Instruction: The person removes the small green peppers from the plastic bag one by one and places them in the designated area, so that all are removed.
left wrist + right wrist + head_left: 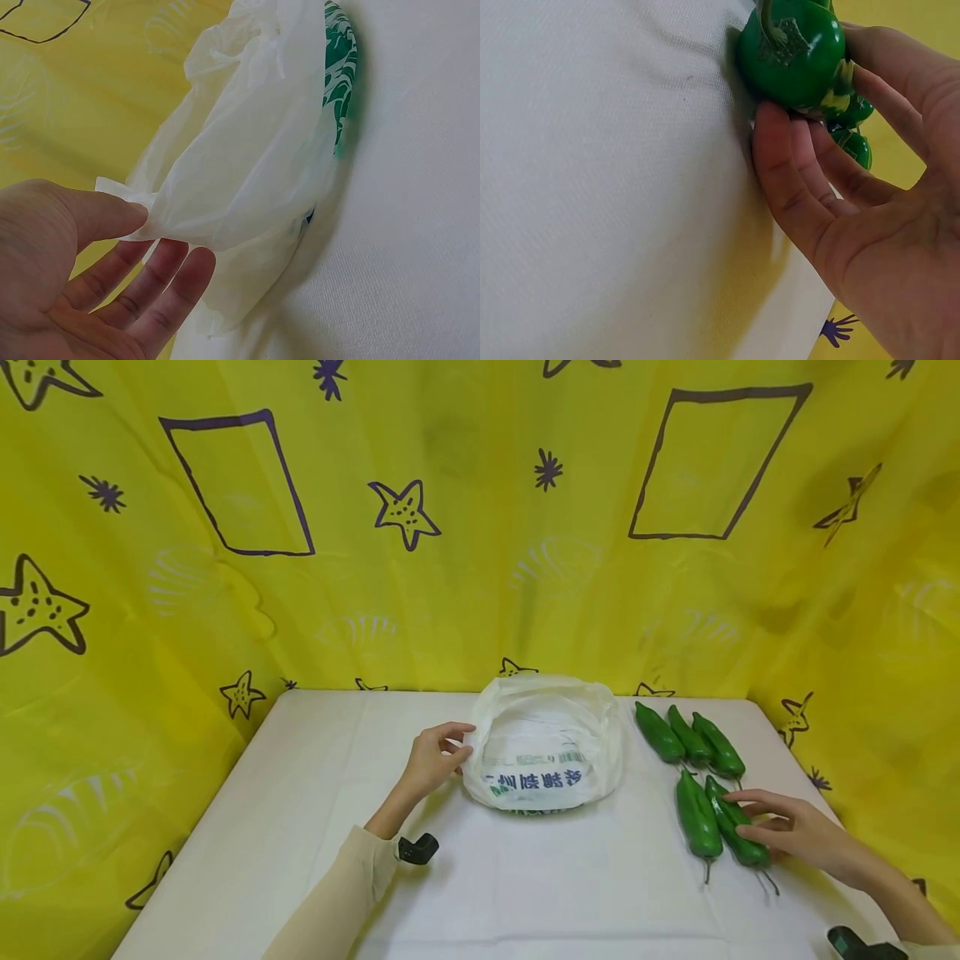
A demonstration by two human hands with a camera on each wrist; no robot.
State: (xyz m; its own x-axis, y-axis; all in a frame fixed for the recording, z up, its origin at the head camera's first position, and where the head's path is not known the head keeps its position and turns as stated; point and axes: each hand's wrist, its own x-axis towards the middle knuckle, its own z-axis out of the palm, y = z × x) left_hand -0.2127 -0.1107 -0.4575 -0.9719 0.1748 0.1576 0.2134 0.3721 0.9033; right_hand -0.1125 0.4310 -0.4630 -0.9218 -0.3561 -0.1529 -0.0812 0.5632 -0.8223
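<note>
A whitish plastic bag (617, 735) with dark blue lettering and some green print stands open-mouthed at the middle back of the table. My left hand (435, 760) pinches its left rim between thumb and forefinger, the other fingers loosely bent below, as the left wrist view shows. Long green peppers lie to the right of the bag, three behind and two in front. Around the front right green pepper (789, 56) my right hand (802, 835) has its thumb and fingers, bent and touching its sides. That pepper's stem end faces the right wrist camera.
The front left green pepper (697, 818) lies close beside the held one. Behind them the three back peppers (690, 739) lie side by side. A white cloth (585, 885) covers the table. A yellow patterned curtain (480, 585) hangs along the back and sides.
</note>
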